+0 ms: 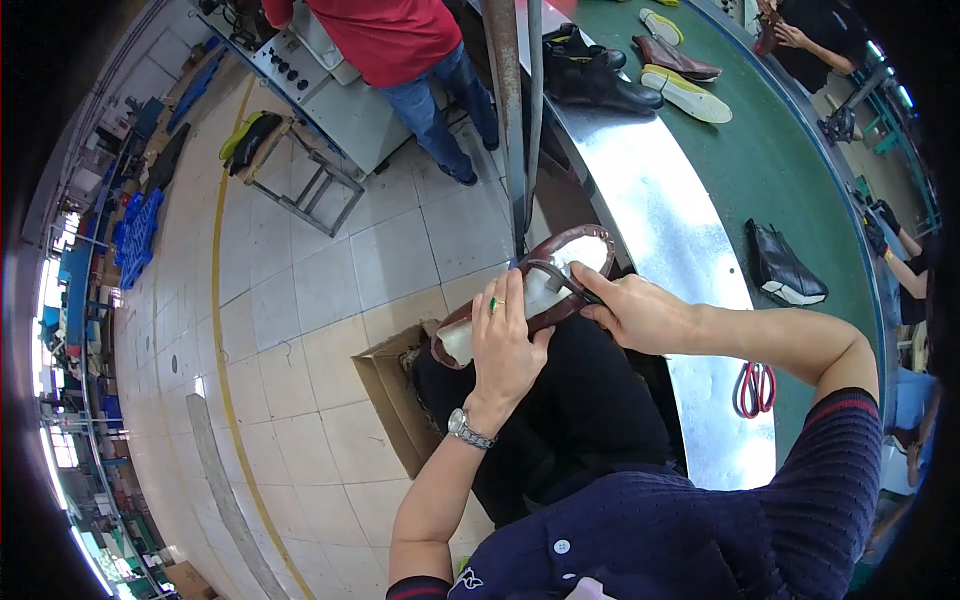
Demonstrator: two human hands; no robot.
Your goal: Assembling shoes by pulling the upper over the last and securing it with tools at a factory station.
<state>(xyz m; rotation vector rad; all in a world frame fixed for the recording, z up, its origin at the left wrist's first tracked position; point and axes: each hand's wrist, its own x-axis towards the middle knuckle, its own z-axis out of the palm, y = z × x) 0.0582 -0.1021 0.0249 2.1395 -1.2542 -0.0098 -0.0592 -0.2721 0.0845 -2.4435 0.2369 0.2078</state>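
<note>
Across my lap lies a brown shoe upper (470,325) with its bottom turned up, showing a pale, whitish underside with a gathered brown edge. My left hand (508,345), with a watch at the wrist and a green-stoned ring, grips its near part from above. At the far end, my right hand (635,310) is closed around a dark, curved hand tool (548,270). That tool rests over the shoe's pale bottom; its exact kind and working end are hard to make out.
To my right runs a shiny metal ledge (690,375) beside a green conveyor belt (690,160). Red-handled scissors (755,390), a black shoe (785,262) and several other shoes lie there. A cardboard box (392,400) stands by my knee. Ahead are a metal post (510,110) and a person in red (390,40).
</note>
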